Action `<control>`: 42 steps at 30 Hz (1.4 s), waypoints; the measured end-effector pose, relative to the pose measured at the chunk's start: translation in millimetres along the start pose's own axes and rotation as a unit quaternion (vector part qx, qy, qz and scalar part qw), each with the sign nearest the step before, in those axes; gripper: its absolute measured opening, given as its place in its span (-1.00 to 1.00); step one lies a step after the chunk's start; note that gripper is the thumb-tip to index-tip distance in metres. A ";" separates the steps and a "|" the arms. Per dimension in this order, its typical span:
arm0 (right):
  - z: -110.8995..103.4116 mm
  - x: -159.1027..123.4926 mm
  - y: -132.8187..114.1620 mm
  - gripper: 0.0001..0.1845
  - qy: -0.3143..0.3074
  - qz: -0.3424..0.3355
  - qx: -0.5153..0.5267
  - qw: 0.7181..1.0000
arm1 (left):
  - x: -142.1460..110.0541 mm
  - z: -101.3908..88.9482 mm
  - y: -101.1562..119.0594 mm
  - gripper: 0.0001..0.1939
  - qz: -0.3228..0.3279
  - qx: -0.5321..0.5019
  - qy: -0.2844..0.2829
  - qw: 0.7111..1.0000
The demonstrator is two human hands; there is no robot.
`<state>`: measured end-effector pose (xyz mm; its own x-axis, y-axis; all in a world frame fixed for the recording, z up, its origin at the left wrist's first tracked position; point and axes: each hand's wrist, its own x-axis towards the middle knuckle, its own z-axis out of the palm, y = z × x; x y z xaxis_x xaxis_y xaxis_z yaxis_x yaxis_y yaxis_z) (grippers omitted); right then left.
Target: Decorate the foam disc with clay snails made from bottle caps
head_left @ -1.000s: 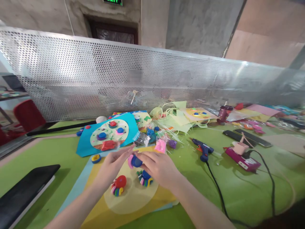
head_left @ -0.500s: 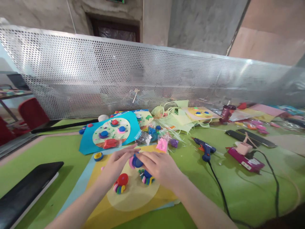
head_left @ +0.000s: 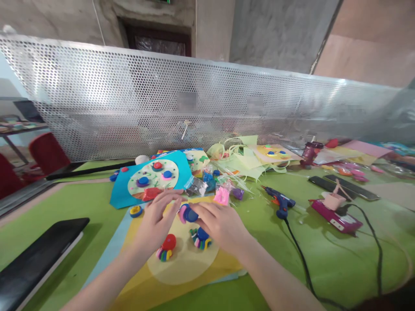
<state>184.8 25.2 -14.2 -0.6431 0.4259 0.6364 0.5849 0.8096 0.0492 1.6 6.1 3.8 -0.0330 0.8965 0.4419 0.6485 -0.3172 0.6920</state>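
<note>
A blue bottle cap with pink clay along its left side is pinched at its right edge by my right hand, above the yellow sheet. My left hand is just left of the cap, fingers stretched out and thumb apart from them; whether the thumb touches the pink clay I cannot tell. Below, on the pale round paper, sit a red cap with striped clay legs and a blue cap with similar coloured legs, close under my right fingers.
A blue cap with yellow filling lies left of my hands. Behind are a decorated turquoise card and bagged clay. To the right are a glue gun with its cord and a purple power strip. A black tablet-like object lies left.
My left hand has drawn slightly left, away from the cap, and its fingers have opened. The cap shows more now, still at my right fingertips.
</note>
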 end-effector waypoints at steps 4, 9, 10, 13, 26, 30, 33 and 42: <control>-3.3 1.8 -1.1 -0.71 -0.006 0.037 0.019 0.999 | -2.1 -2.4 1.1 -0.72 0.145 0.144 0.011 0.979; -4.2 1.6 -1.1 -0.70 -0.014 0.032 0.021 0.999 | -1.3 -1.1 -0.4 -0.70 0.171 0.191 -0.007 0.967; -4.2 1.5 -0.9 -0.70 -0.013 0.028 0.020 0.999 | -0.6 -1.3 -1.1 -0.70 0.175 0.194 -0.009 0.965; -4.4 1.3 -0.7 -0.70 -0.009 0.019 0.023 1.000 | 2.2 -3.8 -3.6 -0.72 0.195 0.204 -0.017 0.959; -4.2 0.4 -1.6 -0.68 -0.032 0.000 0.040 0.999 | 8.1 -13.8 -10.0 -0.66 0.242 0.228 -0.096 0.938; -3.9 0.0 -1.6 -0.69 -0.039 0.003 0.051 0.998 | 8.1 -12.3 -9.9 -0.66 0.239 0.222 -0.100 0.940; -3.0 0.1 -1.0 -0.68 -0.046 0.004 0.053 0.998 | 7.4 -11.5 -8.3 -0.63 0.235 0.223 -0.101 0.941; -5.1 1.4 -1.2 -0.67 -0.045 0.006 0.045 0.998 | 8.1 -12.1 -7.5 -0.51 0.154 0.140 -0.128 0.970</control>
<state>185.7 22.7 -9.5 -0.6800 0.4672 0.5651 0.5486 0.8355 -0.0307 -12.8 12.0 9.1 0.3619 0.8316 0.4213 0.7802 -0.5176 0.3513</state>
